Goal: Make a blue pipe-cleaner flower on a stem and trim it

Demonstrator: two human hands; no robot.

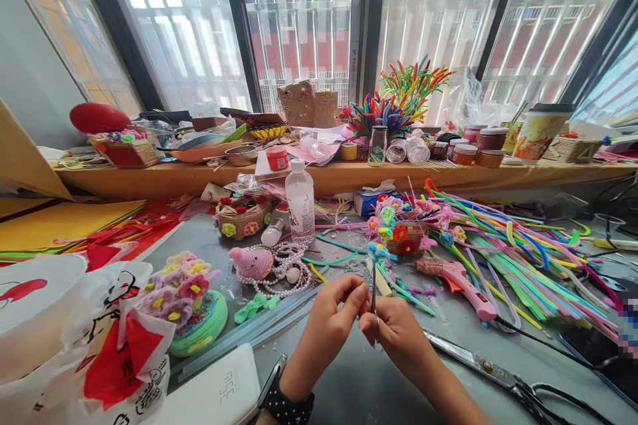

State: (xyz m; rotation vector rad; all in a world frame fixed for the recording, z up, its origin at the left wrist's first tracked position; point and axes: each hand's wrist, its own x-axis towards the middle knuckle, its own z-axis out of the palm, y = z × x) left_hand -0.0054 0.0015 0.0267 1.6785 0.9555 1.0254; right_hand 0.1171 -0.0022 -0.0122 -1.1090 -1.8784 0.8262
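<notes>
My left hand (341, 312) is closed in a pinch, thumb pressed to the fingers. A blue pipe-cleaner flower (379, 252) shows just above its fingertips, with a thin blue strand running down toward them; the grip itself is partly hidden. In my right hand (393, 325) is a small pair of scissors (374, 299), fingers through the handle loops and blades pointing up beside the strand. Both hands are almost touching. Behind them stands a woven basket (411, 237) crowded with pipe-cleaner flowers. A glue stick-like pale yellow block (381, 279) lies just beyond the scissors.
A pink glue gun (461, 285) and large scissors (491, 368) lie to the right, near bundled pipe cleaners (528, 279). Leftward are a water bottle (300, 202), bead strings (292, 272), a pink crocheted piece (252, 260), a flower pot (199, 325) and a white power bank (214, 392).
</notes>
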